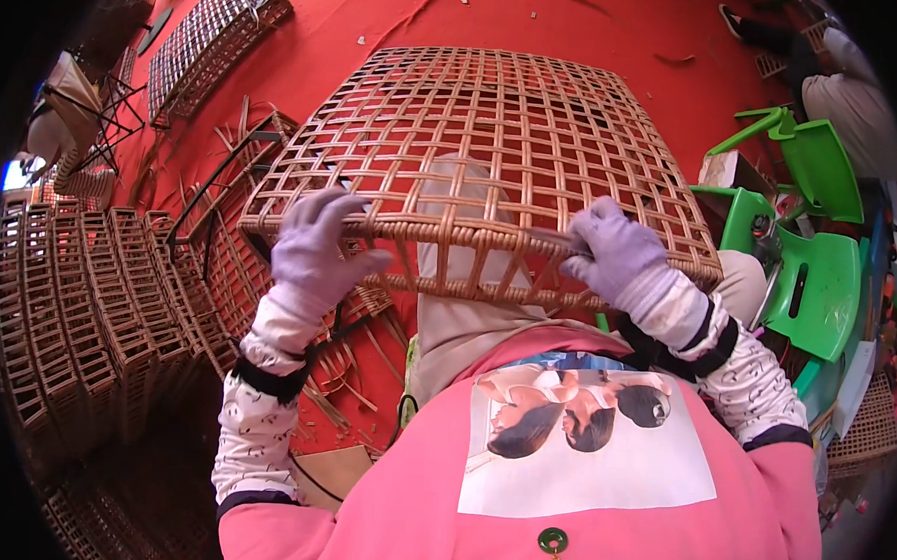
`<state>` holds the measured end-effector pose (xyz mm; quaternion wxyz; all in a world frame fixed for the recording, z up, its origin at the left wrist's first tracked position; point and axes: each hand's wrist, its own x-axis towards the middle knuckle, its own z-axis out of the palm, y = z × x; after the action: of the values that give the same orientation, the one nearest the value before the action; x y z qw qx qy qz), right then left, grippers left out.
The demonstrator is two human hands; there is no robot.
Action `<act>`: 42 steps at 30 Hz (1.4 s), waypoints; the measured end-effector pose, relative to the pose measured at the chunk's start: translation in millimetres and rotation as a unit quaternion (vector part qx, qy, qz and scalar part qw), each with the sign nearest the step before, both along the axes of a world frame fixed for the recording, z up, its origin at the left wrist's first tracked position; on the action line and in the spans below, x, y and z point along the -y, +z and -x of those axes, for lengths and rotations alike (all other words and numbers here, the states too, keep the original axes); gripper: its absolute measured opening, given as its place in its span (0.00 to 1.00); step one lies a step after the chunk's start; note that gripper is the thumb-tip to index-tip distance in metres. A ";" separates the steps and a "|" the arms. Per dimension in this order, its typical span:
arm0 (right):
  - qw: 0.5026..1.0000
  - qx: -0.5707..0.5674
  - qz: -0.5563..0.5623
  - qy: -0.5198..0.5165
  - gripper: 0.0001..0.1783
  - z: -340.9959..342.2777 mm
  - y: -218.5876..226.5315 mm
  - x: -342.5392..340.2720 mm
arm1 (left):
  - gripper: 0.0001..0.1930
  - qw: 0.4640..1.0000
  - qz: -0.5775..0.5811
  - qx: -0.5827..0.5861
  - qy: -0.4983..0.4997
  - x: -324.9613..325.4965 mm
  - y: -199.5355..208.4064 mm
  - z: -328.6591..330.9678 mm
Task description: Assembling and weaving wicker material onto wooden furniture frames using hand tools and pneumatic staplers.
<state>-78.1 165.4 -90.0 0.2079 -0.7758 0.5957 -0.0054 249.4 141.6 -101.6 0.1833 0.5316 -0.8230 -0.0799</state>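
A large wicker basket (494, 147) of brown open-grid weave lies across my lap, its wrapped near edge toward me. My left hand (318, 246), in a purple glove, curls its fingers over the left part of that edge, with the thumb apart below it. At the right part of the same edge, my right hand (615, 249), gloved alike, is closed in a pinch. From its fingertips a thin, flat, dark strip (551, 235) points left along the rim. Whether the strip is rattan or a tool cannot be made out.
Several woven panels (87, 304) stand stacked at the left. Another wicker basket (214, 45) sits at the far left on the red floor (570, 25). Loose rattan strips (339, 375) lie beside my left arm. Green plastic chairs (819, 286) and a seated person's leg (857, 98) are at the right.
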 end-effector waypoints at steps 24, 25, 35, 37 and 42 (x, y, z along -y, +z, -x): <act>0.991 -0.017 -0.078 -0.107 0.25 135.6 1.7 -28.2 | 0.20 0.982 -0.109 -0.019 -0.150 -8.3 -22.4 192.8; 0.991 -0.013 -0.091 -0.100 0.24 134.7 -0.5 -26.4 | 0.19 0.983 -0.102 -0.019 -0.154 -8.4 -23.4 192.9; 0.992 0.105 -0.068 0.010 0.19 98.1 -1.4 -53.5 | 0.19 0.962 -0.125 0.056 -0.237 -4.7 -5.1 140.4; 0.968 0.215 -0.116 -0.050 0.26 108.2 -2.5 -53.5 | 0.19 0.964 -0.177 0.055 -0.192 -2.1 8.4 134.0; 0.899 0.328 -0.167 -0.238 0.30 159.1 -42.4 -84.5 | 0.21 0.972 -0.150 -0.048 -0.172 -15.2 28.2 192.9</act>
<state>-237.2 249.9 -132.4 0.5106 -0.5194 0.6526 -0.2089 56.5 156.8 -73.4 0.1239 0.3993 -0.8710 -0.2582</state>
